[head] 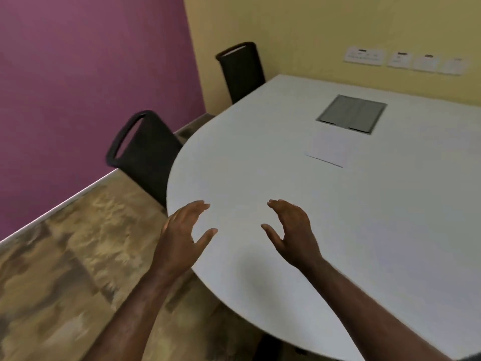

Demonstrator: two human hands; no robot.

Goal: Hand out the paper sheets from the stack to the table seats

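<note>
**Both grips spread and empty above the desk's rounded end**

Both grips are seen held apart with nothing in them: the left hand (182, 230) is poised over the rounded edge of the white desk (390, 230), fingers extended and thumb splayed, and the right hand (291, 230) is held just inboard of it, fingers slightly curled, thumb out. The palms are turned toward each other with bare desk between them.

A paper stack (329, 147) is seen as a pale white rectangle, barely distinguished from the desk top except by a thin dark shadow line along its near edge. It is laid flat toward the middle of the desk, touching the near side of a grey inset panel (351, 113). It is placed well apart from both grips, beyond the right hand.

Two black chairs, one (148, 152) nearer and one (242, 71) farther, are set against the desk's left edge.
</note>
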